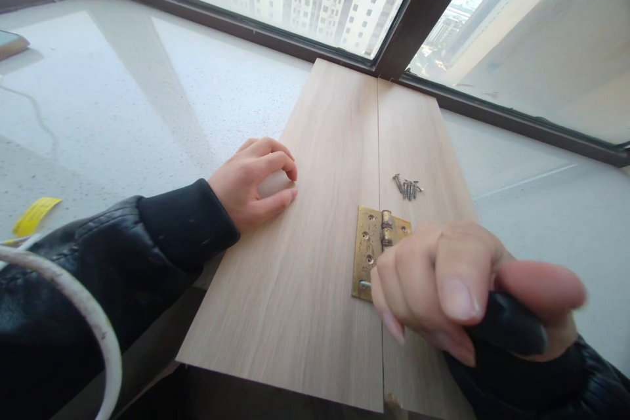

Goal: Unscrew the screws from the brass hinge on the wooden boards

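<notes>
My right hand (438,289) is closed around a black screwdriver-like handle (512,325), whose rounded end points up toward me. The tool's shaft is hidden behind my fingers. Under and beside that hand lies a worn brass hinge (367,236), spanning the seam between two pale wooden boards (290,262). A small silver piece (364,284) shows at the hinge's lower left hole; I cannot tell whether it is a screw. Just above the hinge, several loose screws (407,188) lie on the right board. My left hand (260,180) rests at the left board's edge, fingers bent and apart.
The boards lie on a white speckled sill (147,98) and reach the dark window frame (256,26). A white cable (93,321) loops by my left sleeve, near a yellow tag (37,215). A flat device (10,44) sits at the far left.
</notes>
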The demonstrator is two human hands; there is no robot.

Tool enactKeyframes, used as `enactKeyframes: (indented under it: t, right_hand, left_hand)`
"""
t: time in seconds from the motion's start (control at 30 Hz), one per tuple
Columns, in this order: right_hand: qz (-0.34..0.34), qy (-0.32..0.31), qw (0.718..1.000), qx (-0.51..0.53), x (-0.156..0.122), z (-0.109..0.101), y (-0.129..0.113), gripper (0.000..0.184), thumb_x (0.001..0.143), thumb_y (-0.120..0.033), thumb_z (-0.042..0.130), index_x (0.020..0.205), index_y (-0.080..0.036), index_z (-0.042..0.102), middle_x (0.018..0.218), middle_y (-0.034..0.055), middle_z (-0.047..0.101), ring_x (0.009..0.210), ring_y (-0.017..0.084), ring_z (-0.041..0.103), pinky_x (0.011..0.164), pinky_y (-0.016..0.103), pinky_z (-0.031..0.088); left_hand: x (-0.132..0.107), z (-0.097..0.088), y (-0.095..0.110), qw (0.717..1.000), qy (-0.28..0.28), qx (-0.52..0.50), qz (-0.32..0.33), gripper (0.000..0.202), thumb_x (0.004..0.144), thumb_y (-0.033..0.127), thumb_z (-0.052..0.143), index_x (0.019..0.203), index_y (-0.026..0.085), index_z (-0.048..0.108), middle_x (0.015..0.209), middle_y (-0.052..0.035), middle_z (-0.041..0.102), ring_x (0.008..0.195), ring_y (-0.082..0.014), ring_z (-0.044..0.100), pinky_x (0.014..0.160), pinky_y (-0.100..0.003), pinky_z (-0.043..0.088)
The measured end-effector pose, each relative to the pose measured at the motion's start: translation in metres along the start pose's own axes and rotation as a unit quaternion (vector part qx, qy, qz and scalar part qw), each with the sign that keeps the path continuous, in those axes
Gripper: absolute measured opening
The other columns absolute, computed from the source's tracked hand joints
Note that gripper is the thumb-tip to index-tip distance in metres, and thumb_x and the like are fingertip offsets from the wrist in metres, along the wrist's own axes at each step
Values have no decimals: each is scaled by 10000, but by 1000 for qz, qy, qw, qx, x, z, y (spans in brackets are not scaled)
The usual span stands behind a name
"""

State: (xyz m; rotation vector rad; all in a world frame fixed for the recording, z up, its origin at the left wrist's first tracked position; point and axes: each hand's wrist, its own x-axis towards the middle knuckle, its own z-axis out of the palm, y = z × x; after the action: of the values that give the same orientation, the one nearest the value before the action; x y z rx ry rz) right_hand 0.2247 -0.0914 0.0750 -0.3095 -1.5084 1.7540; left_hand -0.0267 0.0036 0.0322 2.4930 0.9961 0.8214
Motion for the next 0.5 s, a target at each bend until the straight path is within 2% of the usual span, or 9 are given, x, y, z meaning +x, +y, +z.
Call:
enactKeyframes:
  t: [0.07,0.1,0.23,0.3,0.37,0.43,0.5]
  right_hand:
    - [22,14,999,44,-1,9,-1,547,1077,-510,267,981,-232,727,550,-34,424,447,96,383,506,262,373]
    - [43,31,997,63,-2,13,-2,547,1066,-545,277,933,-223,699,536,-42,398,437,94,343,503,269,341]
    - [126,104,981,105,-6,16,-8,514,893,-747,525,874,-233,526,532,-83,337,480,88,267,560,284,305]
    - [109,94,986,87,-6,11,-9,516,855,-730,602,834,-228,487,591,-71,403,514,85,342,582,275,349]
    - [75,76,994,31,-4,4,-9,486,868,-639,662,748,-198,494,739,-26,489,638,102,481,648,282,429]
    - [44,41,998,-24,-1,0,-8,507,897,-575,662,640,-167,506,832,5,505,752,126,555,711,297,489]
    - [27,32,998,-40,2,1,-7,562,925,-584,618,571,-166,493,727,-1,496,686,113,557,675,269,505]
  left_hand:
    - [0,0,0,1000,1,1,1,130,848,282,591,914,184,646,1099,-85,638,1051,-241,590,1001,-420,463]
    - [0,0,0,1000,2,0,1,137,850,282,587,915,179,649,1097,-87,638,1049,-240,589,1001,-418,463]
    - [0,1,0,1000,8,-2,6,147,854,281,582,915,168,652,1090,-88,636,1047,-239,585,997,-416,460]
    - [-1,2,-1,1000,9,-2,8,148,855,281,582,916,166,653,1089,-90,636,1046,-240,584,995,-418,460]
    - [-1,2,-1,1000,9,-2,9,149,856,279,583,918,164,655,1089,-92,637,1044,-241,584,992,-421,462]
    - [-1,2,-2,1000,7,-2,11,151,858,279,583,923,164,657,1093,-94,637,1047,-243,585,992,-423,463]
    - [-1,1,-1,1000,6,0,11,153,858,279,584,926,163,658,1096,-95,637,1052,-245,586,993,-421,463]
